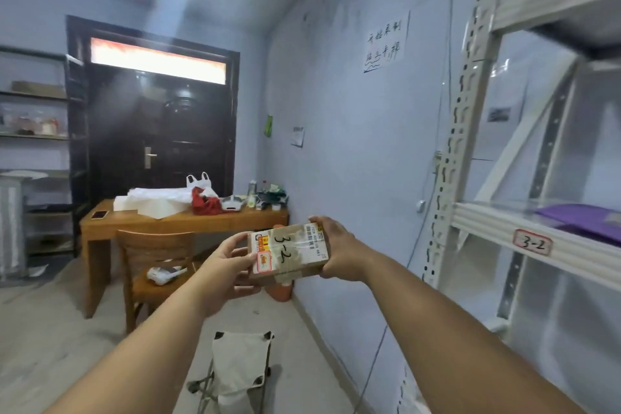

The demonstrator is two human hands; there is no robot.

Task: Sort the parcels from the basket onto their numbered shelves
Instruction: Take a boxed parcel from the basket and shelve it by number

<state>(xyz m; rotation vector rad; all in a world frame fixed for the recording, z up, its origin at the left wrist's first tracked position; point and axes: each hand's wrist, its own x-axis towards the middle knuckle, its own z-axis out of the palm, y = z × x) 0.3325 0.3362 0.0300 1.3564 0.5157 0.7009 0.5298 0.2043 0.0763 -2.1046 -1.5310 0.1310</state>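
Observation:
I hold a small brown cardboard parcel (288,254) at chest height, with "3-2" handwritten on its taped top. My left hand (225,267) grips its left end and my right hand (337,247) grips its right end. To the right stands a white metal shelf rack (470,104). One shelf beam (497,232) carries a label reading "3-2" (532,242), and a purple parcel (584,220) lies on that shelf. The basket is not in view.
A wooden desk (215,222) with bags and clutter stands ahead by a dark door (158,131), a wooden chair (154,265) in front of it. A folding stool (240,366) sits on the floor below my arms. Another shelf unit (33,134) is at far left.

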